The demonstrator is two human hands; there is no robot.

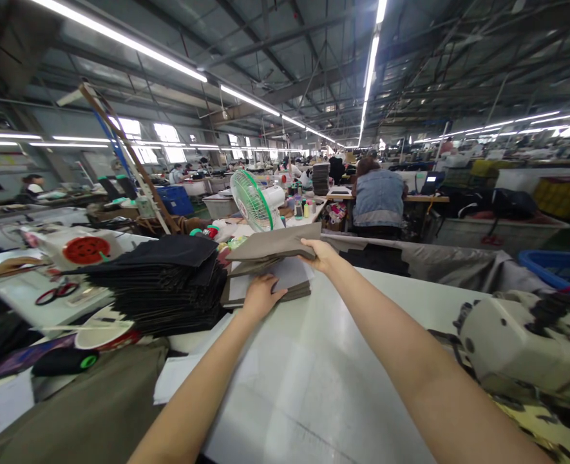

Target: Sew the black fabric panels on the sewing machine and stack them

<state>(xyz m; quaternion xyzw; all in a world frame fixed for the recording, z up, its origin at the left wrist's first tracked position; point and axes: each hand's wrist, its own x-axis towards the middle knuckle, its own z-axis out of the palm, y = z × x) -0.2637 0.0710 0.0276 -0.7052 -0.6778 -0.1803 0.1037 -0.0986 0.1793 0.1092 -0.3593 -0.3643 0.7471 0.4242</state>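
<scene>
Several brown-grey fabric pieces point(270, 242) are pinched at their right edge by my right hand point(319, 252), thumb on top. They are raised and slightly tilted above a lower stack of the same fabric point(297, 293). A white sheet of paper point(292, 274) lies on that stack. My left hand point(264, 296) rests on the front of the paper, thumb apart from the fingers, its fingertips near the underside of the lifted pieces. Just left stands a tall pile of black folded fabric point(169, 283).
A green-rimmed fan point(253, 200) stands behind the stacks. On the right is a sewing machine point(521, 341); a blue basket point(555, 274) is beyond it. Scissors point(55, 293), a black thread cone point(65, 362) and a co-worker's hand point(21, 263) are at left. Another person point(379, 196) sits ahead.
</scene>
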